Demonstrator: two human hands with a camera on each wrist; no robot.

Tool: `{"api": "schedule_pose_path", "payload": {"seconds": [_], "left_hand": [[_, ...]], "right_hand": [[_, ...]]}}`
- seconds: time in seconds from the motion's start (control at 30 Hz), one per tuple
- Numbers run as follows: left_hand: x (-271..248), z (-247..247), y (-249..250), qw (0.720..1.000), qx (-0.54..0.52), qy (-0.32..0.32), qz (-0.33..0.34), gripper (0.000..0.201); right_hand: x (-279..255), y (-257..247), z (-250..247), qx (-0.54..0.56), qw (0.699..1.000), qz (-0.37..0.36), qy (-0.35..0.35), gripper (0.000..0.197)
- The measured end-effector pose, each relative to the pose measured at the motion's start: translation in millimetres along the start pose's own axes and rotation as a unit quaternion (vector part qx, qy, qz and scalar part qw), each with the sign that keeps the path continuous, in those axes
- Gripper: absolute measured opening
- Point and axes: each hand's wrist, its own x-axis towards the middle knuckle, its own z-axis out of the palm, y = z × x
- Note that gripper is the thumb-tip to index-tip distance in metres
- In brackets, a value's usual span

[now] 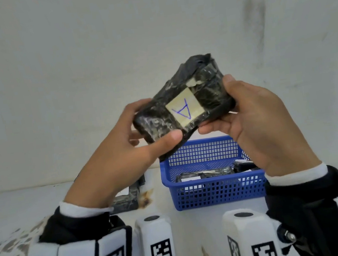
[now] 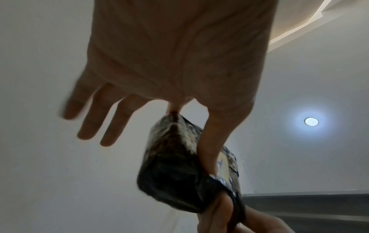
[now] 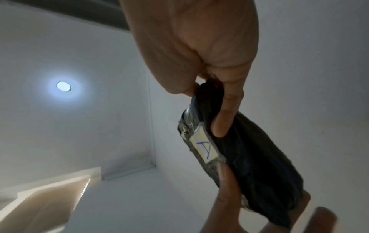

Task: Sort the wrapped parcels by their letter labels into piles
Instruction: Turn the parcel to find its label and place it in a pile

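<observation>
Parcel wrapped in black plastic film and clear tape (image 1: 182,108), raised in the air in front of a pale wall, is held at both ends. Its cream paper label (image 1: 184,110) bears a blue letter A, upside down to the wearer. The left hand (image 1: 112,164) pinches the left end between thumb and forefinger, the other fingers spread straight. The right hand (image 1: 257,123) curls its fingers and thumb around the right end. Below, a stained white worktop (image 1: 6,218) carries another dark wrapped parcel (image 1: 128,197), mostly hidden behind the left wrist. Farther back, a blue plastic mesh basket (image 1: 214,189) holds more dark parcels (image 1: 203,174); their labels cannot be read.
</observation>
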Motion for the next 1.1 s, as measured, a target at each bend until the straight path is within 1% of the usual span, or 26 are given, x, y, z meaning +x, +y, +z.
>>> {"api": "schedule_pose_path", "payload": {"seconds": [0.07,0.1,0.17,0.2,0.23,0.3,0.37,0.4,0.47,0.53,0.67,0.77,0.83,0.93,1.1], "left_hand": [[0.5,-3.1,-0.6,0.999,-0.032,0.017,-0.008,0.059],[0.2,-4.4,-0.5,0.998,-0.064,0.024,-0.007,0.055],[-1.4,-5.7,2.9,0.990,-0.133,0.040,-0.011,0.036],[-1.5,-5.6,4.2,0.987,-0.154,0.047,-0.007,0.030],[-1.6,-4.9,5.0,0.984,-0.168,0.057,0.001,0.028],[-1.5,-4.5,6.0,0.980,-0.176,0.085,0.023,0.032],[-1.7,-6.7,5.6,0.980,-0.169,0.094,0.040,0.052],[-2.0,-8.0,5.4,0.982,-0.162,0.089,0.047,0.062],[-2.2,-9.6,5.0,0.985,-0.138,0.086,0.057,0.071],[-1.9,-8.8,4.1,0.985,-0.129,0.094,0.063,0.066],[-1.8,-4.9,4.4,0.987,-0.105,0.101,0.073,0.064],[-0.2,-5.0,2.8,0.984,-0.113,0.117,0.075,0.056],[0.5,-4.0,2.1,0.983,-0.117,0.123,0.071,0.052],[2.7,-3.2,-1.4,0.981,-0.118,0.136,0.068,0.040],[6.5,-0.2,-3.1,0.980,-0.123,0.148,0.053,0.037]], "right_hand": [[0.0,-2.0,-2.5,0.021,1.000,0.004,-0.008,0.030],[0.0,-3.5,-3.5,0.002,1.000,-0.002,-0.018,0.027],[0.5,-4.6,-4.3,-0.096,0.994,-0.038,-0.038,0.030],[0.5,-4.2,-3.6,-0.142,0.987,-0.056,-0.044,0.032],[0.5,-3.1,-2.4,-0.168,0.982,-0.070,-0.048,0.035],[0.9,-0.7,0.0,-0.170,0.981,-0.088,-0.038,0.030],[1.4,0.9,-0.1,-0.164,0.982,-0.086,-0.022,0.029],[1.3,1.6,-1.0,-0.167,0.982,-0.080,-0.027,0.031],[0.0,0.6,-2.1,-0.180,0.980,-0.065,-0.059,0.041],[-1.5,-0.6,-1.7,-0.189,0.976,-0.058,-0.091,0.051],[-2.1,0.0,-0.6,-0.202,0.971,-0.062,-0.108,0.051],[-2.1,1.6,-0.7,-0.208,0.970,-0.060,-0.113,0.055],[-2.4,1.1,-0.4,-0.210,0.970,-0.058,-0.112,0.053],[-3.6,-0.7,1.9,-0.237,0.965,-0.045,-0.104,0.050],[-4.0,0.0,2.1,-0.285,0.952,-0.027,-0.105,0.046]]}}
